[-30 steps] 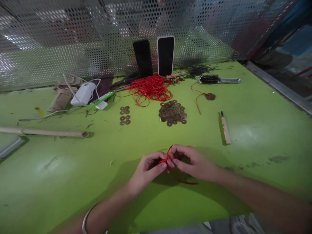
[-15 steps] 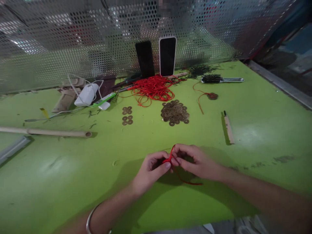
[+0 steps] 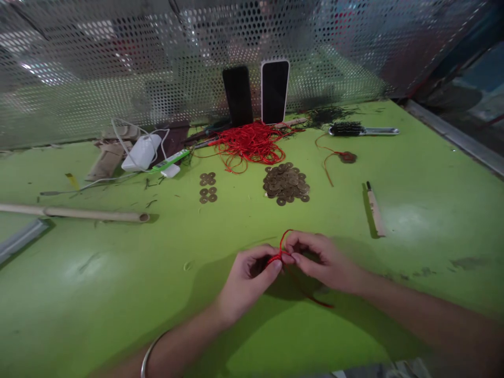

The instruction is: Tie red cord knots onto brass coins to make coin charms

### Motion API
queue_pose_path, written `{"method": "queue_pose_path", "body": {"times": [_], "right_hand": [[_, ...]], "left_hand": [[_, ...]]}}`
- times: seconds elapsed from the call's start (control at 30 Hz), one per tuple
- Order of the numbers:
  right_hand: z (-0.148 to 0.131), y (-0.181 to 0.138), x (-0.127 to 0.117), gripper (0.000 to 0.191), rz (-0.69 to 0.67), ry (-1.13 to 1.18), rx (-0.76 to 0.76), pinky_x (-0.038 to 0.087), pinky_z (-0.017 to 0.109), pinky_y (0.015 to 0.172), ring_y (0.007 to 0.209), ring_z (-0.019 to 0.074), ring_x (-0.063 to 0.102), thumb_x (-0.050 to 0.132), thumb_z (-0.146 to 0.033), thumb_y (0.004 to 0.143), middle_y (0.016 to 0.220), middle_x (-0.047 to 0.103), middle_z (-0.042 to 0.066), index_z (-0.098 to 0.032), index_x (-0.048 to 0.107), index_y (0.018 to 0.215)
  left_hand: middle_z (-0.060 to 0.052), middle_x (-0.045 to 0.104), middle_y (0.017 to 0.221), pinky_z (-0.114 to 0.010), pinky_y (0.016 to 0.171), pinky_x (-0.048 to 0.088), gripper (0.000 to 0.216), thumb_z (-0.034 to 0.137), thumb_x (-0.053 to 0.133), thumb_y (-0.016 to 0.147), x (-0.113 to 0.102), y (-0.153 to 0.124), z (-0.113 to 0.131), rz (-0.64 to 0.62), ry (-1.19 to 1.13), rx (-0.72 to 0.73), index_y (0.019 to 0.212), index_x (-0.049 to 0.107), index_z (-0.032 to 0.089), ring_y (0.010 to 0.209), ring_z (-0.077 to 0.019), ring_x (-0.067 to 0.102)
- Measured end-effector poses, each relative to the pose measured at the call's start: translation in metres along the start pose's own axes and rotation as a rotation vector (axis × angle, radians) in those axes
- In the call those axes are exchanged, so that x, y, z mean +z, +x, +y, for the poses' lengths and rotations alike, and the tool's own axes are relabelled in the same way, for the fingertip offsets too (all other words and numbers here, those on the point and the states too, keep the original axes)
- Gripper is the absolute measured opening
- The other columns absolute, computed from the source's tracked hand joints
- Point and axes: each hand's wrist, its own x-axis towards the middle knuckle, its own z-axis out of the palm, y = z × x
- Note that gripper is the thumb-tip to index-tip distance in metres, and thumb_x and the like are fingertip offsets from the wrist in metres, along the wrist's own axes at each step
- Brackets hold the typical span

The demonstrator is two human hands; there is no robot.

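Note:
My left hand [image 3: 246, 278] and my right hand [image 3: 323, 261] meet fingertip to fingertip low over the green table [image 3: 98, 273]. Both pinch a thin red cord [image 3: 280, 251] that is knotted between them. A small loop of it rises above my fingers, and a loose end trails under my right wrist. Whether something is threaded on the cord inside my fingers is hidden. A silver bangle [image 3: 147, 354] circles my left wrist.
Behind my hands lie a heap of brass coins [image 3: 286, 183], a small cluster of coins [image 3: 207, 187] and a tangle of red cord [image 3: 249, 143]. Two phones [image 3: 258, 93] lean on the perforated metal screen. A hairbrush [image 3: 360, 129], a corded coin [image 3: 347, 156], a small stick [image 3: 374, 210], a bamboo tube [image 3: 79, 213] and a white charger [image 3: 140, 151] lie around.
My hands have stayed pinched on the cord, shifting a little to the right. The loop above my fingers has changed shape slightly.

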Motion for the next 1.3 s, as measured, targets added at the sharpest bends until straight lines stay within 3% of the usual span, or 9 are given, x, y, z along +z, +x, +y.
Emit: {"method": "queue_pose_path", "body": {"times": [0.2, 0.47, 0.73, 1.3], "right_hand": [[0.000, 0.000, -0.002, 0.005, 0.023, -0.034, 0.007, 0.036, 0.024, 0.056, 0.063, 0.0122, 0.046, 0.048, -0.021, 0.084, 0.070, 0.050, -0.001, -0.020, 0.052, 0.081], [0.005, -0.001, -0.001, 0.006, 0.023, -0.079, 0.026, 0.038, 0.024, 0.058, 0.066, 0.0127, 0.049, 0.047, -0.022, 0.086, 0.072, 0.052, -0.001, -0.020, 0.052, 0.083], [0.006, 0.000, -0.001, 0.005, 0.047, -0.139, 0.026, 0.036, 0.023, 0.056, 0.062, 0.0115, 0.047, 0.047, -0.020, 0.086, 0.069, 0.050, -0.003, -0.020, 0.052, 0.083], [0.005, -0.002, -0.001, 0.006, 0.058, -0.207, -0.001, 0.035, 0.021, 0.052, 0.059, 0.0103, 0.047, 0.047, -0.017, 0.085, 0.067, 0.052, -0.003, -0.020, 0.052, 0.082]], "left_hand": [[-0.004, 0.070, 0.084, -0.022, 0.062, 0.047, 0.016, 0.031, 0.068, 0.080, 0.007, -0.003, 0.002, 0.115, 0.036, -0.004, 0.088, 0.072, 0.018, 0.070, -0.0128, 0.060], [-0.003, 0.072, 0.080, -0.024, 0.067, 0.050, 0.010, 0.022, 0.068, 0.076, 0.016, -0.004, 0.002, 0.269, 0.168, 0.031, 0.083, 0.075, 0.020, 0.073, -0.0147, 0.063], [-0.002, 0.072, 0.082, -0.024, 0.066, 0.051, 0.015, 0.022, 0.067, 0.077, 0.019, -0.008, 0.000, 0.312, 0.235, 0.046, 0.090, 0.075, 0.021, 0.074, -0.0144, 0.063], [0.002, 0.073, 0.079, -0.021, 0.061, 0.048, 0.019, 0.016, 0.064, 0.078, 0.017, -0.008, 0.008, 0.272, 0.402, 0.095, 0.091, 0.075, 0.024, 0.068, -0.0114, 0.062]]}}
